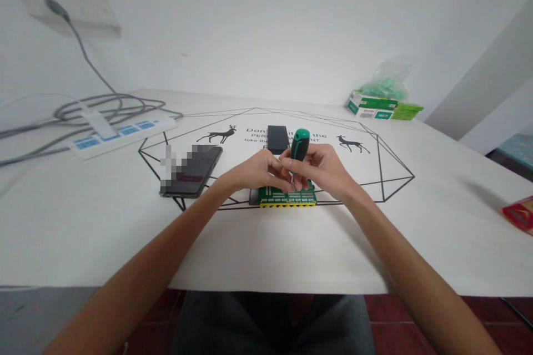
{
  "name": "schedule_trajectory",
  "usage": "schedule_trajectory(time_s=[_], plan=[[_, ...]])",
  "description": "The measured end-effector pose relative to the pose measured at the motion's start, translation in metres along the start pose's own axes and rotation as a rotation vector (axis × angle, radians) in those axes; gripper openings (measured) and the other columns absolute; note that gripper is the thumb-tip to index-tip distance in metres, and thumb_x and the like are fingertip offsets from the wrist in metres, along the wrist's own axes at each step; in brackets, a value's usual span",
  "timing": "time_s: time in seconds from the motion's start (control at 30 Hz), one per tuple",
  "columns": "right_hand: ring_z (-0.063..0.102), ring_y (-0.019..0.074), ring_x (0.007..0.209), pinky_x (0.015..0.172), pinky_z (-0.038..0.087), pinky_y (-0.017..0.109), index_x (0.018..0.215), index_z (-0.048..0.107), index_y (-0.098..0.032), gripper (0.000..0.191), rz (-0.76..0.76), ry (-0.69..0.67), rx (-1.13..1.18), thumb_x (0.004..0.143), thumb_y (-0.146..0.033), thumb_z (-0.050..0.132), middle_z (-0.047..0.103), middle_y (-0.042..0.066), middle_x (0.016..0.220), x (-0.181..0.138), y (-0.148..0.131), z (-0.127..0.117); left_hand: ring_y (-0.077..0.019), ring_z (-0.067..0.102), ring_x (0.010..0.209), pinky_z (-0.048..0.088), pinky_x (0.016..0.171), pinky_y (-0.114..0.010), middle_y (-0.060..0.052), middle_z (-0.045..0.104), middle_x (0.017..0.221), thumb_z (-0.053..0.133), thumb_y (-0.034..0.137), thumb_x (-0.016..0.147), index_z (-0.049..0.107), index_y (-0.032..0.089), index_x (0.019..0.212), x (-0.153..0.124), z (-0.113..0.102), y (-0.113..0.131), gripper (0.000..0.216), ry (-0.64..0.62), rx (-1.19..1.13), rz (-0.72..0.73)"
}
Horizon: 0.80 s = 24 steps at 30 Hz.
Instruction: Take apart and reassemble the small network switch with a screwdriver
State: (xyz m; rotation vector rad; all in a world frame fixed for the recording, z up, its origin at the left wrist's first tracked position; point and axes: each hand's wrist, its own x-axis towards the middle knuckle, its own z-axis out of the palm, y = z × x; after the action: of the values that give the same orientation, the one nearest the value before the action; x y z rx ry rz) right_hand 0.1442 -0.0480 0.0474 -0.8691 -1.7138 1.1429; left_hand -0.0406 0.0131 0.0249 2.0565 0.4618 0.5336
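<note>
A screwdriver [300, 145] with a black and green handle stands tilted, its metal shaft pointing down. My right hand [327, 169] is closed around it, fingers near the base of the handle. Close beside the shaft, my left hand [262, 171] has its fingers pinched together; what lies between them is hidden. Beneath both hands is a green circuit board [287, 197] with a yellow strip along its near edge. The hands cover its far part, and I cannot tell whether the screwdriver's tip touches it. A small black box [277, 137] lies just behind the hands.
A phone [192, 172] lies left of my hands. Farther left are a white power strip [125, 136] and coiled grey cables [112, 104]. Green and white boxes [375, 105] with a plastic bag [387, 80] sit at the back right. A red packet [520, 213] is at the right edge.
</note>
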Motion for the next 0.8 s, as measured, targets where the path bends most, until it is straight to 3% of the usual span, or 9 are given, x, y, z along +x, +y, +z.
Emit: schedule_trajectory(time_s=[0.4,0.8], plan=[[0.057,0.011,0.048,0.042,0.041,0.024,0.091,0.07,-0.015,0.037,0.013,0.009,-0.015,0.078,-0.049,0.074,0.062,-0.001,0.057,0.0003,0.0001,0.0001,-0.0162,0.071,0.081,0.055,0.078,-0.027,-0.003,0.077,0.081,0.08,0.028,0.073,0.078,0.018,0.079,0.0001,0.001,-0.0035,0.011,0.018,0.005,-0.036],[0.058,0.0115,0.05,0.044,0.041,0.025,0.089,0.07,-0.017,0.035,0.023,-0.002,-0.038,0.08,-0.05,0.072,0.062,-0.001,0.058,-0.0009,-0.0032,-0.0012,-0.016,0.071,0.086,0.056,0.083,-0.03,-0.006,0.077,0.09,0.078,0.023,0.077,0.077,0.017,0.086,-0.0016,-0.0012,-0.0008,0.011,-0.045,-0.011,0.009]])
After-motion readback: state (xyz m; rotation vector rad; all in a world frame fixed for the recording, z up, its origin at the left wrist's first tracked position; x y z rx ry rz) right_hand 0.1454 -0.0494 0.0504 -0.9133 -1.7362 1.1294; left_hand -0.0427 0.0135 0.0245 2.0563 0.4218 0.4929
